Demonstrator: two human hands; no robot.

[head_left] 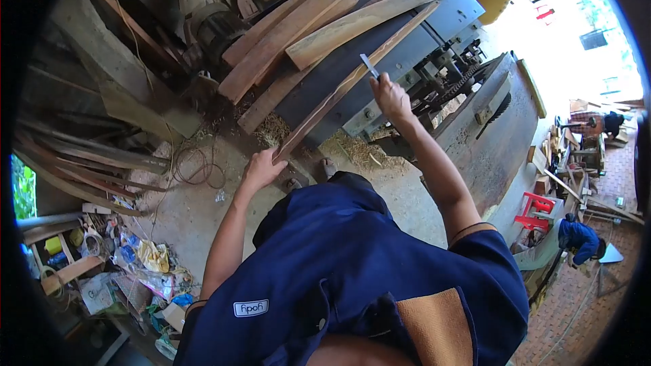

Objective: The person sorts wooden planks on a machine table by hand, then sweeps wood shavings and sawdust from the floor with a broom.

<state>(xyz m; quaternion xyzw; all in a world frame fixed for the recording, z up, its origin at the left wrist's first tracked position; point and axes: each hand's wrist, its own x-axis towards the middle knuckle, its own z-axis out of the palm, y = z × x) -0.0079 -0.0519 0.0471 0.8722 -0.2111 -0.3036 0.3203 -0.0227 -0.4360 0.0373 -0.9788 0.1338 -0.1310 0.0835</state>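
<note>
My left hand [262, 169] is closed round the near end of a long, narrow, curved wooden strip [348, 83], which lies across a grey metal machine table [434, 35]. In my right hand [391, 97] is a small metal tool [369, 65] with a flat pale blade, held near the strip's right side. The blade's tip is close to the strip; whether they touch is unclear. Beyond the strip, a pale curved board [366, 25] and a reddish-brown board [293, 37] rest on the same table.
A rusty metal table with a saw blade [494, 115] stands at the right. Red stools [535, 211] and a bent-over person in blue [582, 240] are farther right. Sawdust [363, 152] and a coiled cord [196, 166] lie on the floor. Curved planks lean at the left.
</note>
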